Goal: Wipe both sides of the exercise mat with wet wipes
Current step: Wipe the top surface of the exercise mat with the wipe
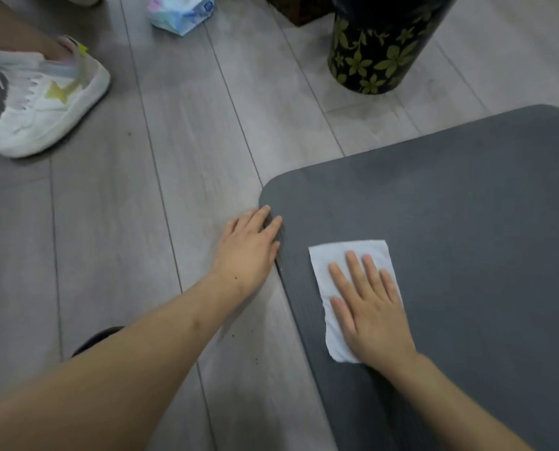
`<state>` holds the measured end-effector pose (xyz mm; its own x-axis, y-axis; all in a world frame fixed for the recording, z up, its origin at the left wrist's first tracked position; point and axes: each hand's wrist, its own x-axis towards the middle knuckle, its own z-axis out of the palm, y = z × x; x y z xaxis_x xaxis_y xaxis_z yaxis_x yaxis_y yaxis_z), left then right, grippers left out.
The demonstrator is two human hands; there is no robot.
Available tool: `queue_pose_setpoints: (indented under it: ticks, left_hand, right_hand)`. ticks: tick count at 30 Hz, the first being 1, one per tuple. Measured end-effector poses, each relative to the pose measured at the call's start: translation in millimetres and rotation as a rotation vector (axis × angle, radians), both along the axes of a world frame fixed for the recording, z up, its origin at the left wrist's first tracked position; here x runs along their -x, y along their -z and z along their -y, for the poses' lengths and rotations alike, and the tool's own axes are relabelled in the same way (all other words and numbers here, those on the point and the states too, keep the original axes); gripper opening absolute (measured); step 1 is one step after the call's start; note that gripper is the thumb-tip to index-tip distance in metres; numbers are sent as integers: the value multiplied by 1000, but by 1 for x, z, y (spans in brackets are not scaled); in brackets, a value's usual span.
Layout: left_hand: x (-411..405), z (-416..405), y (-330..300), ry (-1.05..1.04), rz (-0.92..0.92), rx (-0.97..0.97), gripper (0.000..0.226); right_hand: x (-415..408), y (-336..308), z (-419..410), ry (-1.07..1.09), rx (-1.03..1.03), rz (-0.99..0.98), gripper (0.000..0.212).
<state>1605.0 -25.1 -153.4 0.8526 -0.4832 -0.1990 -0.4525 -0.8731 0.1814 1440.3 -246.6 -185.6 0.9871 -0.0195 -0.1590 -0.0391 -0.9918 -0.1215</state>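
Standing far out to the left of both hands, a white lace-up sneaker with a yellow star patch (48, 102) rests on the grey wood-plank floor (125, 239), worn by another person whose bare leg shows above it. Beyond the left hand, at the top edge, lies a soft blue-and-pink plastic wipes packet (182, 13).

The left hand (247, 249) lies flat and open, palm down on the floor, holding nothing; its fingertips (276, 222) touch the edge of the dark grey foam exercise mat (466, 222) just below the mat's rounded near-left corner. The mat lies spread flat on the floor and fills the space to the right of that hand.

Just to the right of the left hand, the right hand (372, 307) presses flat, fingers spread and extended, on a white rectangular wet wipe (346, 258). The wipe lies unfolded on the mat's top surface, near its left edge, and shows ahead of the fingertips and beside the thumb; the palm covers its near part.

Far beyond the right hand, a black cylindrical bin with a yellow-green flower pattern (375, 56) stands on the floor, apart from the mat's far edge.
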Motion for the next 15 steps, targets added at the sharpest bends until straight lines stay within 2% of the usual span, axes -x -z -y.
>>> queue_pose_setpoints:
  ticks: [3, 8, 10, 12, 15]
  left_hand:
    - [-7, 16, 0, 22, -66, -63, 63]
    - [-13, 19, 0, 28, -115, -139, 68]
    - [-18, 21, -2, 44, -124, -174, 68]
    - [-22, 21, -6, 62, -147, -204, 67]
    - [-27, 21, -10, 96, -171, -240, 63]
  right_hand:
    - [-20, 0, 0, 25, -8, 4, 58]
    - [-173, 3, -4, 36, -56, 3, 60]
    - [-211, 3, -4, 40, -46, -19, 59]
    - [-203, 5, -3, 31, -42, -7, 58]
    - [-122, 9, -3, -18, -22, 46, 57]
